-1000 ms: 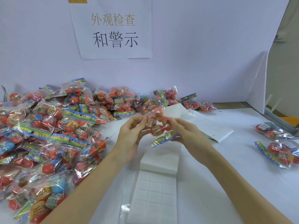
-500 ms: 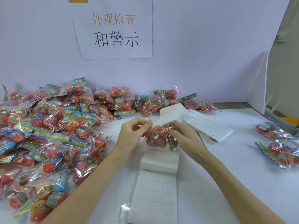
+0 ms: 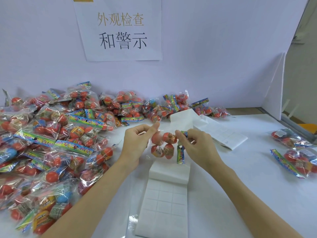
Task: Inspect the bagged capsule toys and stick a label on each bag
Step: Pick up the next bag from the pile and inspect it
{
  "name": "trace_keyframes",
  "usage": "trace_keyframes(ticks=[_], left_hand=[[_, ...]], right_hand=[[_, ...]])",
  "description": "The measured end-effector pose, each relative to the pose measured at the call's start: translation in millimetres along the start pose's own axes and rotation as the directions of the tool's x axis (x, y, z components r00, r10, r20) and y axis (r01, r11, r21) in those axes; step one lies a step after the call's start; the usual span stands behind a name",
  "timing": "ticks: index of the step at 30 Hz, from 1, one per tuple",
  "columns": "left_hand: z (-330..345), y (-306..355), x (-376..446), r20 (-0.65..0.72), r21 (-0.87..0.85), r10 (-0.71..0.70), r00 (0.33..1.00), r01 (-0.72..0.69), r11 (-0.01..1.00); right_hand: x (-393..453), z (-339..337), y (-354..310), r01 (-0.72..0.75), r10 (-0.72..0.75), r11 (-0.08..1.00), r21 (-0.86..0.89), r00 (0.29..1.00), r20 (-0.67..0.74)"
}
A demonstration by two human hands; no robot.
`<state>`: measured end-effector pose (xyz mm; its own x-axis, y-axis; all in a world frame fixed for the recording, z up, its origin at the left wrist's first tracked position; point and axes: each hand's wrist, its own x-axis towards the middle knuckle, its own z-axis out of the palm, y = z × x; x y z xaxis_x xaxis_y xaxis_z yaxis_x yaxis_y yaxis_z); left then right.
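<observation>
both hands (image 3: 137, 143) (image 3: 199, 146) pinch one capsule bag (image 3: 164, 145) above label sheet (image 3: 164, 200).

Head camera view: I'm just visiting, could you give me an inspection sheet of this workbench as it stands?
Surface: white tabletop, bare at front right.
Job's things: clear plastic bag of red capsule toys held up over a white sheet of square labels; big heap of bagged capsule toys at left; two bags with white labels at right.
Clutter: folded white backing paper behind the hands.
Hands: left hand and right hand each pinch the held bag.
Cables: nothing seen.
Surroundings: pale wall with a paper sign in Chinese characters; white side panel.
</observation>
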<state>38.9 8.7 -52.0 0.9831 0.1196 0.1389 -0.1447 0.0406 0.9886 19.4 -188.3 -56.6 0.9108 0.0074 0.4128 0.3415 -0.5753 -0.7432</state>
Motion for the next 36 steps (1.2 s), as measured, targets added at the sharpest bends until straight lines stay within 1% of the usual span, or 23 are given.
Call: trace_keyframes(ticks=[2,4,5,6,7,8,9,10,12,13,14,15,17,19,20,21,22,24,27,29,31,33,36], left_hand=[[-1.1,0.5,-0.9,-0.055,0.023,0.076,0.996,-0.074,0.997],[-3.3,1.4,-1.9,-0.095,0.042,0.160,0.983,-0.157,0.987],[-3.1,1.6,-2.7,-0.100,0.069,0.221,0.970,-0.215,0.974],[-2.2,1.6,-3.7,-0.090,0.105,0.292,0.952,-0.283,0.953],[0.0,1.2,-4.4,-0.060,0.131,0.354,0.933,-0.344,0.930],[2.4,1.1,-5.4,-0.007,0.140,0.394,0.919,-0.389,0.911],[4.5,1.2,-7.0,0.065,0.141,0.414,0.908,-0.419,0.897],[6.3,1.0,-9.2,0.153,0.144,0.427,0.891,-0.447,0.883],[8.0,-2.6,-12.8,0.309,0.225,0.447,0.839,-0.521,0.823],[7.7,-4.5,-13.7,0.346,0.285,0.451,0.823,-0.550,0.785],[6.9,-5.6,-13.6,0.350,0.316,0.437,0.829,-0.543,0.778],[6.2,-5.2,-13.4,0.323,0.305,0.400,0.858,-0.494,0.814],[6.9,-2.0,-11.6,0.221,0.190,0.254,0.942,-0.297,0.936],[6.9,-3.1,-6.8,0.123,0.069,0.048,0.991,-0.057,0.996],[6.3,-4.4,-4.6,0.106,-0.022,-0.070,0.992,0.072,0.997],[5.1,-5.3,-2.7,0.120,-0.116,-0.168,0.978,0.182,0.976],[3.5,-6.1,-1.3,0.142,-0.173,-0.222,0.965,0.245,0.954],[-0.2,-9.4,1.6,0.172,-0.195,-0.211,0.962,0.243,0.950],[-3.3,-13.2,5.3,0.233,-0.229,-0.158,0.959,0.212,0.950],[-4.4,-14.3,6.4,0.301,-0.210,-0.149,0.942,0.218,0.953],[-4.2,-16.0,5.3,0.349,-0.176,-0.138,0.927,0.209,0.962],[-2.8,-16.3,3.1,0.330,-0.137,-0.116,0.937,0.170,0.976],[-3.4,-15.2,3.0,0.217,-0.039,-0.035,0.976,0.044,0.998]], right_hand=[[0.2,-0.5,1.6,-0.038,0.039,0.999,-0.025,0.999,0.037],[0.7,-2.0,1.7,-0.098,0.098,0.995,-0.026,0.995,0.008],[0.9,-2.8,1.1,-0.151,0.151,0.989,0.010,0.989,-0.009],[1.4,-3.7,-0.5,-0.217,0.217,0.972,0.090,0.976,0.006],[2.3,-4.3,-2.7,-0.290,0.282,0.933,0.214,0.957,0.068],[2.8,-5.0,-5.7,-0.367,0.329,0.862,0.349,0.930,0.165],[2.6,-5.9,-8.5,-0.434,0.349,0.776,0.457,0.900,0.261],[2.2,-6.7,-9.5,-0.471,0.343,0.711,0.523,0.881,0.327],[1.4,-7.1,-8.2,-0.467,0.301,0.666,0.581,0.882,0.362],[0.9,-7.0,-6.4,-0.455,0.291,0.654,0.605,0.889,0.354],[1.2,-7.0,-5.0,-0.451,0.298,0.630,0.632,0.892,0.339],[1.7,-7.1,-4.5,-0.454,0.314,0.595,0.664,0.891,0.328],[3.5,-8.1,-3.8,-0.466,0.334,0.500,0.730,0.881,0.334],[4.7,-9.0,-4.7,-0.481,0.324,0.413,0.773,0.871,0.368],[4.8,-9.2,-5.3,-0.492,0.316,0.389,0.779,0.865,0.389],[4.6,-8.8,-5.6,-0.506,0.307,0.377,0.776,0.859,0.410],[3.9,-8.2,-5.6,-0.518,0.297,0.375,0.769,0.853,0.429],[3.3,-7.3,-5.2,-0.525,0.287,0.408,0.747,0.850,0.441],[2.9,-7.0,-6.7,-0.502,0.299,0.528,0.685,0.865,0.403],[2.4,-7.3,-8.6,-0.502,0.353,0.610,0.613,0.865,0.356],[1.6,-6.5,-7.8,-0.503,0.387,0.654,0.564,0.864,0.322],[0.5,-6.1,-6.4,-0.496,0.380,0.677,0.544,0.868,0.318],[0.2,-7.3,-7.7,-0.478,0.356,0.668,0.571,0.878,0.320]])
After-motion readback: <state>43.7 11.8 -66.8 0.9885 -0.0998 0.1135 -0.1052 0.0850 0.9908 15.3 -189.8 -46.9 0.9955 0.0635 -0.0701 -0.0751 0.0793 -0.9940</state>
